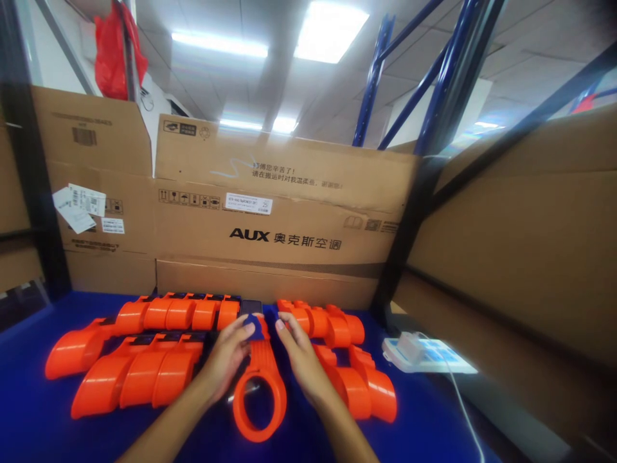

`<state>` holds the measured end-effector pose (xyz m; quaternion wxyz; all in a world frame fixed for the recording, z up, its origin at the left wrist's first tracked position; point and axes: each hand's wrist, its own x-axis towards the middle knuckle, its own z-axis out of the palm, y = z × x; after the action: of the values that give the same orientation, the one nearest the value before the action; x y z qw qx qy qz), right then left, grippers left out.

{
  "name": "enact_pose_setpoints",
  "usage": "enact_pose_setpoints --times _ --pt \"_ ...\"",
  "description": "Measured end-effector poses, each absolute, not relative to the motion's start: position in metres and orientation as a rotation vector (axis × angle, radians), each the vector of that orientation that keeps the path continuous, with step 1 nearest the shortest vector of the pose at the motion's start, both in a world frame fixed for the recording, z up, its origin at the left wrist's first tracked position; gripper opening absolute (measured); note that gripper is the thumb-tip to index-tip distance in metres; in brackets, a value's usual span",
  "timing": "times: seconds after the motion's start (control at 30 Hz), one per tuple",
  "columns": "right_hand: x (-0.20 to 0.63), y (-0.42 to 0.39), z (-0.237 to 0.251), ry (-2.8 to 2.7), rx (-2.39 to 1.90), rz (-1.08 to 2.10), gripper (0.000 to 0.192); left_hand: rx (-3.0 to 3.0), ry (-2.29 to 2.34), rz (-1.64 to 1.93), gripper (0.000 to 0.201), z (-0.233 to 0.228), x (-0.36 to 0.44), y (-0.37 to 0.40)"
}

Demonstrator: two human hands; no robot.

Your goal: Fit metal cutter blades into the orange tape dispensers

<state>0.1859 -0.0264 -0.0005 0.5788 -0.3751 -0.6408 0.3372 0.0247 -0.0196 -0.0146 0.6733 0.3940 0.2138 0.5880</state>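
An orange plastic part with a ring-shaped end (261, 389) lies on the blue table (29, 411), ring toward me. My left hand (226, 357) grips its upper stem from the left, fingertips on a small dark blue piece (254, 326) at its top. From the right, my right hand (299, 357) holds the same stem, fingers curled by the top. A small dark phone-like object (251, 307) lies just beyond the part.
Rows of similar orange parts lie to the left (144, 366) and right (351, 366). Large AUX cardboard boxes (284, 212) wall off the back and the right side. A white power strip (424, 354) with a plugged charger and cable sits at right. Blue rack posts (434, 83) rise behind.
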Motion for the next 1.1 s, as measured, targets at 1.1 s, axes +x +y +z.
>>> enact_pose_setpoints --times 1.1 --pt "0.195 -0.032 0.0 -1.885 -0.977 0.363 0.055 0.954 0.445 1.491 0.056 -0.019 0.021 -0.014"
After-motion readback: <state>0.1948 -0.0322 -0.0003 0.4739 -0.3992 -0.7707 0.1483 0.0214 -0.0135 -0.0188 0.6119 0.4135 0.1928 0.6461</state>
